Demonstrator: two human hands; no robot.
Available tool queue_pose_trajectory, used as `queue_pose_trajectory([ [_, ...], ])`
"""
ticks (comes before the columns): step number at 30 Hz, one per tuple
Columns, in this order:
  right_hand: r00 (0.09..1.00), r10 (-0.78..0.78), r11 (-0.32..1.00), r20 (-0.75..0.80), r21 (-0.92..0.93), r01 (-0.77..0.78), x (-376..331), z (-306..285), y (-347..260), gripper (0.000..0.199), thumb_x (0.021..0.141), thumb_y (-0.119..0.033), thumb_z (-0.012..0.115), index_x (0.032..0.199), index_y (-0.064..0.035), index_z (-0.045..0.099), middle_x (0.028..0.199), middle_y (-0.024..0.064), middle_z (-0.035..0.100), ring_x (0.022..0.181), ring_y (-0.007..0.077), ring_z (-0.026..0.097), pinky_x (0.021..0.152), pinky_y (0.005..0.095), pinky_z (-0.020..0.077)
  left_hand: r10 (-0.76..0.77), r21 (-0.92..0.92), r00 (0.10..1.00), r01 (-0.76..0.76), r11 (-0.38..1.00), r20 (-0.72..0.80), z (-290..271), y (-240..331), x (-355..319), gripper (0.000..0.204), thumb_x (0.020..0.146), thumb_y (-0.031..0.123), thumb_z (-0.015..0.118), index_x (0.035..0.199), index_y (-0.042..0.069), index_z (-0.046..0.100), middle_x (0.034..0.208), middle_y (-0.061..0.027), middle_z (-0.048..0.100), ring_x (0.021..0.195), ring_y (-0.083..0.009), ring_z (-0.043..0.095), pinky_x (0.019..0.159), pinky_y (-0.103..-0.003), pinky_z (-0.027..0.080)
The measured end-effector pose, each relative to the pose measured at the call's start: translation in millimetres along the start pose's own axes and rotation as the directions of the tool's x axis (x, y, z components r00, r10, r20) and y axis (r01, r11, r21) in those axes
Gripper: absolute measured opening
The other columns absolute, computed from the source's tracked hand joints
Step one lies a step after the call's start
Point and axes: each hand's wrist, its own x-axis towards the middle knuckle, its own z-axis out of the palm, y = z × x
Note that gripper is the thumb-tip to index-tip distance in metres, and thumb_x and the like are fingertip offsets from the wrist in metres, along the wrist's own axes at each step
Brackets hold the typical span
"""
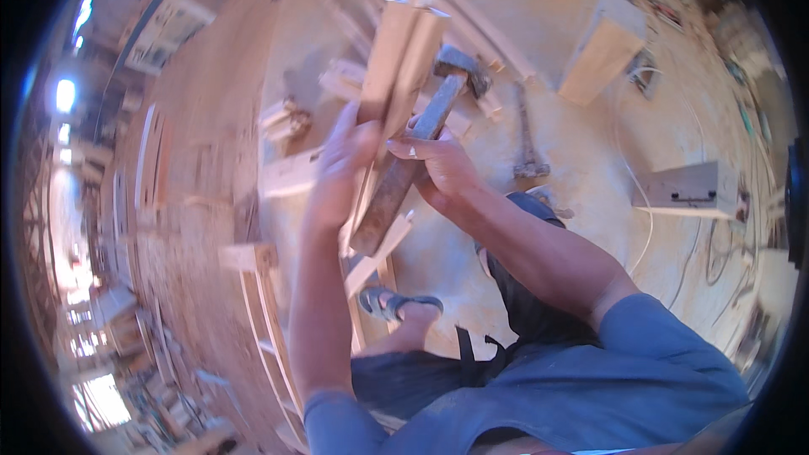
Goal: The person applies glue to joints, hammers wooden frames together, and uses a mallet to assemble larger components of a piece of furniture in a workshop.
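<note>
Just beyond the left hand (344, 147), a grooved wooden piece (386, 50) is grasped by it at the near end; by the right hand (447, 167), a hammer (438, 109) is gripped around its handle, beside the wood.

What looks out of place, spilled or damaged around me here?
Nothing looks clearly broken or spilled. Slightly untidy: a white cable snakes loosely across the floor, right of the hammer in your right hand.
</note>
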Motion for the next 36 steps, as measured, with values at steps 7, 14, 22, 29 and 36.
queue_pose_trajectory([
  [7,0.936,0.316,0.94,0.158,-0.184,-0.286,-8,24,5,0.048,0.068,0.014,0.061,0.112,0.0006,0.047,0.109,0.0141,0.061,0.095,0.0226,0.063,0.08,0.033,0.0541,0.131,0.084,0.879,-0.104,0.991,-0.459,-32,-49,-4,0.04,0.079,0.005,0.071,0.115,-0.002,0.056,0.088,-0.0045,0.064,0.081,-0.0139,0.062,0.072,-0.028,0.051],
  [14,0.883,0.459,0.878,0.093,0.106,-0.467,4,7,-14,0.041,0.075,0.015,0.055,0.115,0.0125,0.048,0.12,0.0215,0.059,0.111,0.0355,0.063,0.091,0.0437,0.0588,0.218,-0.017,0.655,-0.333,0.943,-0.723,-135,-82,-7,0.037,0.079,-0.001,0.07,0.114,-0.002,0.06,0.106,-0.0108,0.063,0.098,-0.0212,0.062,0.089,-0.035,0.05],
  [22,0.932,0.362,0.924,0.006,0.128,-0.36,21,-15,-35,0.023,0.078,0.011,0.057,0.099,0.0028,0.051,0.118,0.0186,0.062,0.106,0.0322,0.066,0.085,0.0444,0.0607,0.193,-0.011,0.457,-0.407,0.913,-0.868,-202,-116,16,0.043,0.071,-0.005,0.075,0.111,-0.005,0.059,0.105,-0.0106,0.061,0.098,-0.0225,0.059,0.092,-0.035,0.047],
  [29,0.912,0.409,0.909,-0.039,0.106,-0.403,24,-14,-39,0.025,0.079,0.009,0.057,0.102,0.0017,0.052,0.109,0.0161,0.065,0.094,0.0292,0.071,0.076,0.0411,0.0626,0.234,0.028,0.354,-0.501,0.865,-0.905,-212,-112,44,0.046,0.076,-0.004,0.077,0.117,-0.005,0.056,0.105,-0.0101,0.063,0.095,-0.0206,0.062,0.084,-0.033,0.052],
  [36,0.83,0.549,0.836,-0.1,0.05,-0.547,22,-3,-29,0.025,0.08,0.006,0.056,0.105,0.0062,0.057,0.094,0.0167,0.067,0.079,0.0232,0.07,0.069,0.0328,0.062,0.342,0.143,0.522,-0.384,0.912,-0.782,-204,-112,51,0.047,0.076,0.001,0.08,0.116,-0.003,0.057,0.1,-0.0078,0.066,0.089,-0.0159,0.063,0.083,-0.031,0.05],
])
